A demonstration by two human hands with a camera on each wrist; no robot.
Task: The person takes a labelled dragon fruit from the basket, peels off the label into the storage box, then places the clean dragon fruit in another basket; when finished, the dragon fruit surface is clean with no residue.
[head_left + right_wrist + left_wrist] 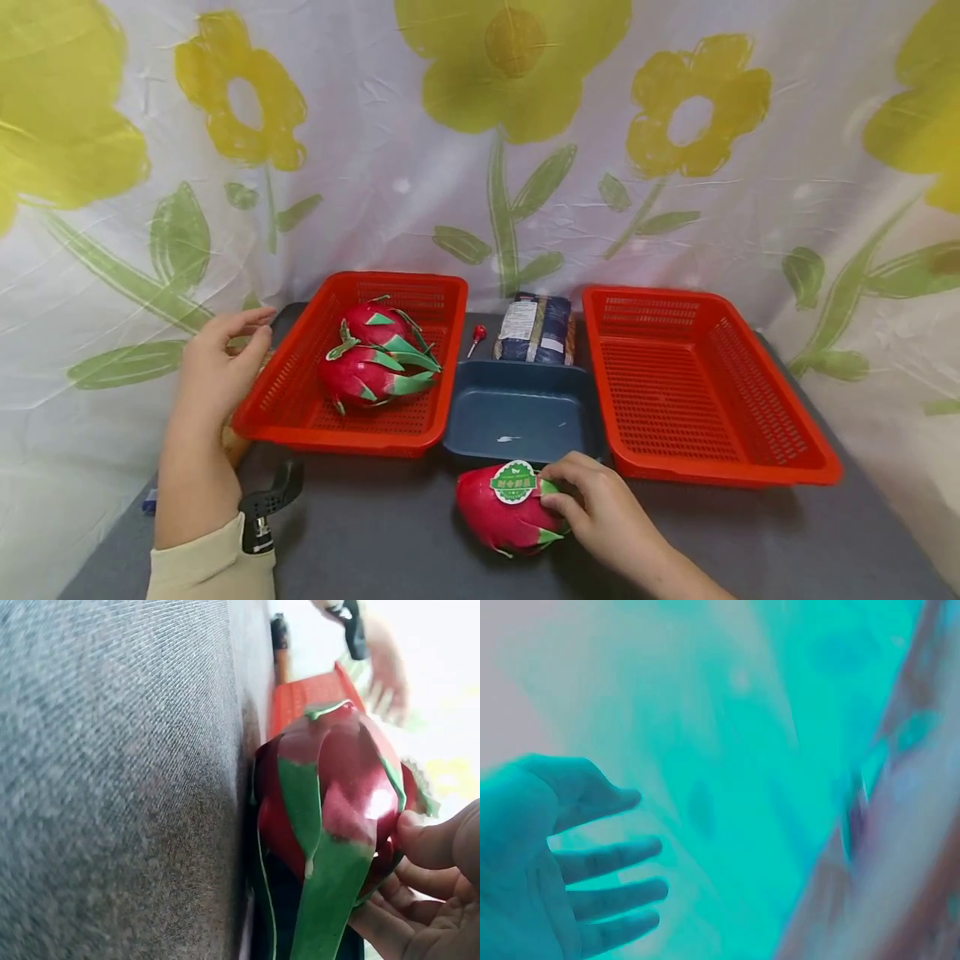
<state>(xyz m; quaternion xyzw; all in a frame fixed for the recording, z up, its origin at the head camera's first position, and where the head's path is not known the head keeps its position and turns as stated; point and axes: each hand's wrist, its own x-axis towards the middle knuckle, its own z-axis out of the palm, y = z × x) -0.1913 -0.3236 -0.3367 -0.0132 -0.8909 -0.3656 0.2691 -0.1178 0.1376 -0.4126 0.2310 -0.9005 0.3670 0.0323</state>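
In the head view a dragon fruit (483, 512) with a green round sticker (513, 482) lies on the grey table in front of the blue tray. My right hand (603, 508) pinches its green-tipped leaf end between thumb and fingers. The right wrist view shows the dragon fruit (349, 776) up close, the thumb of the right hand (435, 892) at its side. My left hand (217, 367) hangs in the air by the left red basket (270, 433), holding nothing. Its fingers are spread and relaxed in the cyan-tinted left wrist view. Two more dragon fruits (352, 375) lie in that basket.
A blue tray (517, 408) with a small white scrap sits between the left basket and a right red basket (660, 400). Behind the tray are a red lollipop (477, 334) and a dark blue packet (536, 329). A flowered curtain (352, 167) hangs at the back.
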